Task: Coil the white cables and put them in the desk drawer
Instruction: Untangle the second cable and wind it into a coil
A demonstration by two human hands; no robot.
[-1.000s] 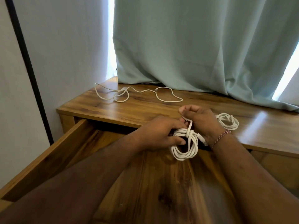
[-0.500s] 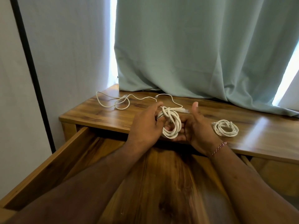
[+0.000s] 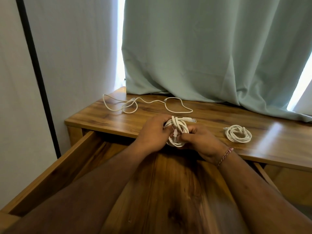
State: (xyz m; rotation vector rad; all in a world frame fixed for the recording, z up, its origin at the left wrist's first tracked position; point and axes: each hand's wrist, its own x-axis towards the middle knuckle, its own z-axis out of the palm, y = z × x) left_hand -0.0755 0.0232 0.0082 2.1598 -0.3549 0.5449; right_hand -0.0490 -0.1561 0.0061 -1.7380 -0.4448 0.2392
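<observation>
Holding the coiled white cable (image 3: pixel 177 132) up between both hands, right over the front edge of the desk (image 3: pixel 108 120), dead centre of the view. Left hand (image 3: pixel 152 134) sits at 9 o'clock of the bundle with its fingers curled round the loops near the top, where a wrap of cable cinches them; right hand (image 3: pixel 200 142) is at 3 o'clock, thumb and fingers pressed in on the lower part of the coil, pinching close to one clear plug (image 3: pixel 175 135) that hangs across the middle. The other plug (image 3: pixel 190 119) sticks out at roughly 1 o'clock. A second coil (image 3: pixel 238 133) (already wound, looks tidy enough) lies flat on the desktop at 3 o'clock, well apart from the hands. One loose cable (image 3: pixel 146 103) still sprawls uncoiled at about 11 o'clock, near the pale green curtain (image 3: pixel 211 51). Drawer (image 3: pixel 59 171) is pulled open at 6 o'clock beneath the forearms. There's a pink-and-white thread bracelet (image 3: pixel 225 156) on the right wrist.
</observation>
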